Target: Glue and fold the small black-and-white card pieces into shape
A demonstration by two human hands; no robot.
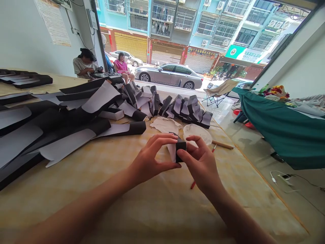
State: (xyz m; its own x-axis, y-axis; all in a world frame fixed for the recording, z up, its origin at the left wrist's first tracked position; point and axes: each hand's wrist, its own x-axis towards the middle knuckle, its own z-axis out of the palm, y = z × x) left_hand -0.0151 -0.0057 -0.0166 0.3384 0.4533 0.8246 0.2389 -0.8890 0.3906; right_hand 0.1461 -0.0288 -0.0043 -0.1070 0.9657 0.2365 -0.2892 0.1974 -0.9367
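So we've got both hands closed on one small job: the left hand (149, 159) and right hand (200, 162) pinch a folded black piece (180, 150) from either side, held just above the table at center frame, with a white paper tab showing on its left edge. Right under the right hand sits a red stick (193, 185), and just past our fingers are a round plastic dish (196, 134) with whitish smears and a wooden stick (222, 144).

As far as we can judge, a fair bit is done but more is left. A row of folded pieces (186, 108) runs across the middle of the table, beyond a crumpled white sheet (165, 124). Off to the left, a much bigger heap of long black strips (50, 125) with white paper on them looks unfolded, and a smaller stack (25, 78) sits at the upper left.

The surface is a yellowish mottled table cover (162, 217). To the right, on the floor, lies a charger cable (281, 178), and past it stands a table under a green cloth (279, 125). At the upper left, one person in a white top (83, 66) works head down, and another in pink (121, 66) sits by the open front. Outside, a silver car (169, 75) is parked on the street in front of shuttered shops (132, 45).
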